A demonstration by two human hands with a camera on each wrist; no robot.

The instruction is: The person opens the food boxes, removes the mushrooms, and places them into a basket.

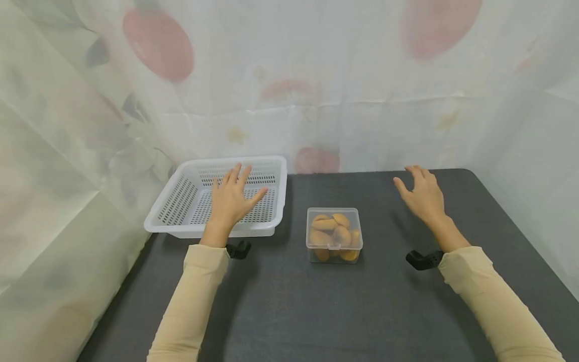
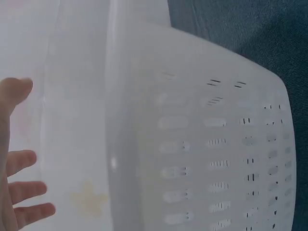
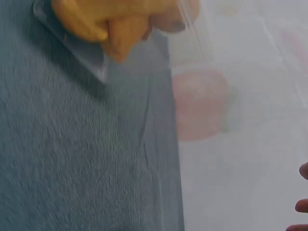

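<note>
My left hand (image 1: 229,202) hovers over the white plastic basket (image 1: 154,221), fingers spread and holding nothing. In the left wrist view the slotted wall of that basket (image 2: 139,125) fills the middle, with the fingertips at the left edge. Off to the right, my right hand (image 1: 422,195) is held above the dark table, its fingers loosely extended around nothing. Between the two hands stands a clear lidded plastic box (image 1: 334,247) with several orange-brown, rounded pieces (image 1: 342,234) inside; its lid looks closed. The right wrist view catches part of these pieces (image 3: 125,29) at its top.
The dark grey table (image 1: 289,311) runs back to a pale curtain (image 1: 371,130) with fruit prints. Another hanging sheet (image 1: 45,201) borders the left side, and a white one (image 1: 538,166) stands along the right. Black wrist cameras (image 1: 424,260) sit on both wrists.
</note>
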